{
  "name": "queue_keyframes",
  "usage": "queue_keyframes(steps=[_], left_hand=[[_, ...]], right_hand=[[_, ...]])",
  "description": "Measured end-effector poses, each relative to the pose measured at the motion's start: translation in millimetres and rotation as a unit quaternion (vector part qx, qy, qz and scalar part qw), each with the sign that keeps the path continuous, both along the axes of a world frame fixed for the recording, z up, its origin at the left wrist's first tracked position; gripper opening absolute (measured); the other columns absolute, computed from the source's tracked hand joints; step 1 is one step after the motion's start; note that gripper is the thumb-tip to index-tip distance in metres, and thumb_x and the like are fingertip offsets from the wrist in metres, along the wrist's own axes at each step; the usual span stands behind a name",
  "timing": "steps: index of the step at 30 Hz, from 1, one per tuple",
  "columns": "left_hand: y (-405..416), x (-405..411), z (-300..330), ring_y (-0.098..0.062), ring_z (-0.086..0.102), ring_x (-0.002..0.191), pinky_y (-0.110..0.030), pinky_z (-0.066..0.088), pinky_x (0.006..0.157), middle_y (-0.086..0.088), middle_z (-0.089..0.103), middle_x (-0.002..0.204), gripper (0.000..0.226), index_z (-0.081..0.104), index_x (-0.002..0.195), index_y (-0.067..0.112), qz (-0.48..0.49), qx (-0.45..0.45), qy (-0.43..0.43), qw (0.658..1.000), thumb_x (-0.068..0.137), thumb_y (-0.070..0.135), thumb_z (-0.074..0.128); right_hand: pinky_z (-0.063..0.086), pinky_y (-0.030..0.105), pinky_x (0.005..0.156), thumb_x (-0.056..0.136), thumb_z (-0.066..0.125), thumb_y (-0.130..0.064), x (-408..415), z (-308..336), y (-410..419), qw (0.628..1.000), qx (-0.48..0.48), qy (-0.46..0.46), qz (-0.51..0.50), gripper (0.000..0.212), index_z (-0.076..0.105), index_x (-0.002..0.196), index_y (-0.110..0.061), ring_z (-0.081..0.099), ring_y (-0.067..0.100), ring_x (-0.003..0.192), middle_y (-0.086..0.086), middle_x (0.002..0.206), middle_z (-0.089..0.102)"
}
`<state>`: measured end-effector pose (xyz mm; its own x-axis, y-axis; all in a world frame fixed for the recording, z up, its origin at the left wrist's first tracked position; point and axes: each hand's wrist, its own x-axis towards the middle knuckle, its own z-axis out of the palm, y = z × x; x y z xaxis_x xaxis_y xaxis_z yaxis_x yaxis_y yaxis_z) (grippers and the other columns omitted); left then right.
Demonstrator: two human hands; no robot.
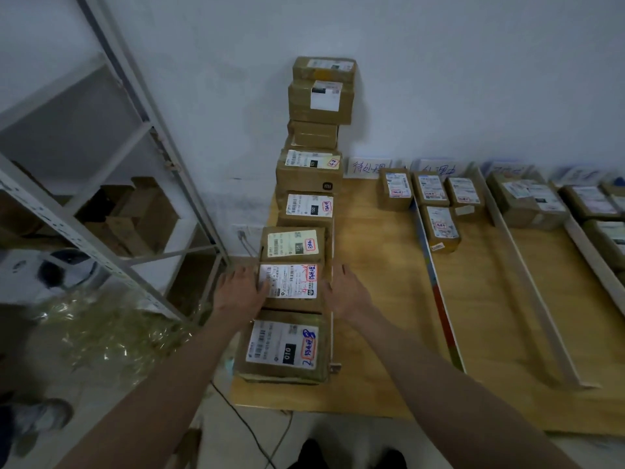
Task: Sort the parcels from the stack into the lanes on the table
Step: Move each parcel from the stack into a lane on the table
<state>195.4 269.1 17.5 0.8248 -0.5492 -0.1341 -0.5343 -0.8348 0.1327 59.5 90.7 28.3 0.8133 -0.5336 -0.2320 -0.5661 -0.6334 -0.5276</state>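
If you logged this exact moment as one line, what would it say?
step: picking parcel | left hand: on its left side | right hand: on its right side | parcel: second from near end of row | lanes: several parcels already placed

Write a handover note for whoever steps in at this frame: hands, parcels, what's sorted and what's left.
Left hand and right hand: fingers straight, flanking the second-nearest brown cardboard parcel in the row along the wooden table's left edge; the left touches its label edge, and a firm hold is not evident.
Done: four small brown parcels lie at the far end of the near lanes; bigger boxes fill the lanes further right.
Left: the row and the stack against the white wall remain unsorted. Handwritten lane signs are too blurred to read.
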Motion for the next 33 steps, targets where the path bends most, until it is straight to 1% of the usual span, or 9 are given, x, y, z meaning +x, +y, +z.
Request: queue_keyframes(steps=[6,15,19,21,23,26,29,31,33], left_hand=[[-7.0,3.4,-12.3,-0.025,0.063,0.099,-0.042,0.051,0.092,-0.009,0.066,0.110,0.049,0.056,0.116,0.016,0.032,-0.033,0.113,0.992,0.100,0.056,0.032],[-15.4,6.3,1.0,-0.021,0.065,0.085,-0.039,0.057,0.079,-0.006,0.069,0.098,0.043,0.061,0.099,0.019,0.054,-0.107,0.118,0.986,0.096,0.057,0.040],[-24.9,6.5,21.3,-0.025,0.063,0.104,-0.046,0.055,0.088,-0.005,0.062,0.118,0.046,0.051,0.125,0.021,0.040,-0.162,0.142,0.976,0.097,0.057,0.040],[-34.7,8.1,39.5,-0.029,0.059,0.113,-0.047,0.052,0.094,-0.008,0.057,0.127,0.050,0.046,0.135,0.021,0.027,-0.183,0.147,0.972,0.099,0.055,0.041],[-48.0,11.7,59.4,-0.030,0.057,0.117,-0.046,0.049,0.097,-0.009,0.054,0.131,0.051,0.046,0.138,0.020,0.006,-0.190,0.142,0.972,0.099,0.053,0.042],[-71.2,15.4,87.6,-0.030,0.056,0.117,-0.039,0.046,0.095,-0.011,0.054,0.131,0.049,0.048,0.138,0.017,-0.042,-0.187,0.126,0.973,0.101,0.049,0.043],[-95.2,17.0,105.8,-0.027,0.056,0.116,-0.033,0.043,0.087,-0.010,0.058,0.133,0.045,0.051,0.136,0.014,-0.102,-0.185,0.145,0.967,0.102,0.043,0.046],[-112.0,14.5,113.0,-0.025,0.057,0.116,-0.033,0.044,0.090,-0.009,0.060,0.134,0.044,0.053,0.135,0.014,-0.133,-0.186,0.165,0.959,0.101,0.042,0.048],[-129.5,8.2,117.5,-0.026,0.055,0.121,-0.035,0.044,0.097,-0.009,0.058,0.136,0.047,0.051,0.138,0.015,-0.144,-0.190,0.181,0.954,0.099,0.043,0.051]], right_hand=[[0.051,0.051,0.097,0.100,0.046,-0.021,19.3,-20.5,8.6,0.990,0.129,-0.018,-0.044,0.047,0.031,0.144,-0.020,0.060,0.031,0.117,0.013,0.129,0.059],[0.056,0.039,0.089,0.102,0.048,-0.019,25.4,5.8,-2.5,0.980,0.167,-0.079,-0.069,0.040,0.040,0.141,-0.017,0.065,0.025,0.111,0.007,0.126,0.065],[0.052,0.049,0.097,0.100,0.052,-0.030,18.3,38.1,-12.6,0.977,0.164,-0.104,-0.083,0.057,0.027,0.151,-0.026,0.059,0.028,0.118,0.005,0.128,0.057],[0.051,0.051,0.097,0.099,0.053,-0.034,14.8,55.0,-20.6,0.982,0.147,-0.087,-0.080,0.048,0.041,0.143,-0.019,0.050,0.028,0.125,0.003,0.119,0.056],[0.057,0.050,0.086,0.099,0.054,-0.030,10.3,75.3,-28.2,0.977,0.179,-0.083,-0.085,0.036,0.052,0.128,-0.010,0.061,0.029,0.113,0.007,0.117,0.064],[0.059,0.045,0.083,0.101,0.053,-0.023,-5.0,104.0,-38.0,0.966,0.229,-0.073,-0.091,0.030,0.054,0.123,-0.003,0.070,0.035,0.095,0.016,0.116,0.068],[0.055,0.029,0.068,0.101,0.054,-0.029,-29.1,121.8,-52.2,0.977,0.197,-0.062,-0.059,0.031,0.056,0.128,-0.015,0.064,0.016,0.081,0.005,0.109,0.067],[0.044,0.020,0.064,0.101,0.053,-0.032,-43.5,125.9,-61.4,0.978,0.198,-0.044,-0.042,0.031,0.059,0.127,-0.017,0.057,0.010,0.082,0.000,0.106,0.064],[0.045,0.020,0.066,0.101,0.054,-0.031,-55.0,125.3,-69.8,0.970,0.232,-0.029,-0.059,0.031,0.061,0.124,-0.013,0.059,0.013,0.083,0.005,0.107,0.067]])
